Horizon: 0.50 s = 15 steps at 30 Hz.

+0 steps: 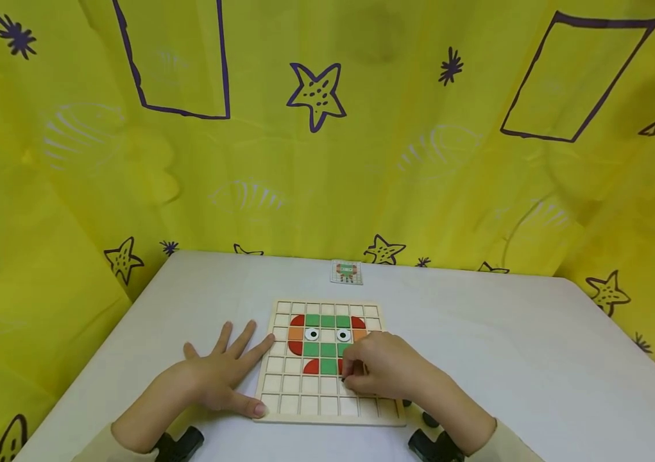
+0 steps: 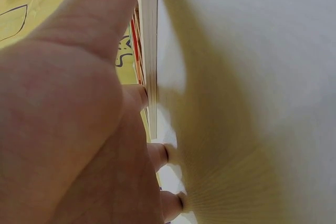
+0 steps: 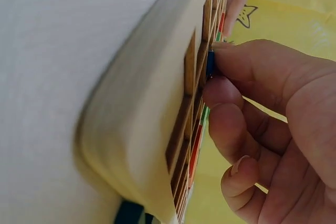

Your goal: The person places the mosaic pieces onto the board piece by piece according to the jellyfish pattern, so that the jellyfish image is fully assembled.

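A wooden grid board [image 1: 298, 405] lies on the white table. Red, green, orange and eye-printed tiles [image 1: 328, 350] fill several squares in its upper and middle part. My left hand [image 1: 212, 378] is spread flat at the board's left side, the thumb and index finger touching its frame, the other fingers resting on the table. Over the lower right of the pattern, my right hand [image 1: 382, 366] pinches a small dark tile [image 3: 211, 62] between thumb and index finger. It looks blue in the right wrist view, held at the grid; whether it sits in a square I cannot tell.
A small pattern card [image 1: 347, 272] with a similar coloured figure lies behind the board near the table's back edge. Dark round pieces [image 1: 430, 419] lie beside the board's lower right corner, close to my right forearm. A yellow printed curtain [image 1: 315, 179] hangs behind the table.
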### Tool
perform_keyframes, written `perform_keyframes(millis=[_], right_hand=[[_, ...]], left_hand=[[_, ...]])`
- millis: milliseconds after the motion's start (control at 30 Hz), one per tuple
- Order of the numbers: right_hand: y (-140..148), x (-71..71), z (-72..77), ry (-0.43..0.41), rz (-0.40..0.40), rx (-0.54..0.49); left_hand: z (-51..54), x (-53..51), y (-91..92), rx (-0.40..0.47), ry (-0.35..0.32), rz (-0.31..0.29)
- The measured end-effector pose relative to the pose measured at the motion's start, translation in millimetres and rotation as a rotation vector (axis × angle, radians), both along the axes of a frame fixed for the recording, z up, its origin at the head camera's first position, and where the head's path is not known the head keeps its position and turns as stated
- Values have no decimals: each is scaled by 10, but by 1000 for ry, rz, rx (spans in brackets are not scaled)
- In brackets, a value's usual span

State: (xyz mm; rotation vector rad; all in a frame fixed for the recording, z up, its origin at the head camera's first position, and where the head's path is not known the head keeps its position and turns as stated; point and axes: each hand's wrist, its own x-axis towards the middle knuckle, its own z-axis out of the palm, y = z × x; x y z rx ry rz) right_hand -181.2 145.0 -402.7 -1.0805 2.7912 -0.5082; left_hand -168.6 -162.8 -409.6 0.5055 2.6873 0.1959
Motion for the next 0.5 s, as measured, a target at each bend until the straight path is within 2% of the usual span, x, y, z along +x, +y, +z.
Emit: perform_keyframes(millis=[200,367,500], right_hand=[[112,-51,83,-60,-48,-28],[325,-139,194,-71,-74,-62],[504,-183,260,-117,-89,-44]], left_hand=[[3,-2,0,-10,2,2],[1,-3,0,-1,-1,2],[-7,7,-3,6,1,-7]])
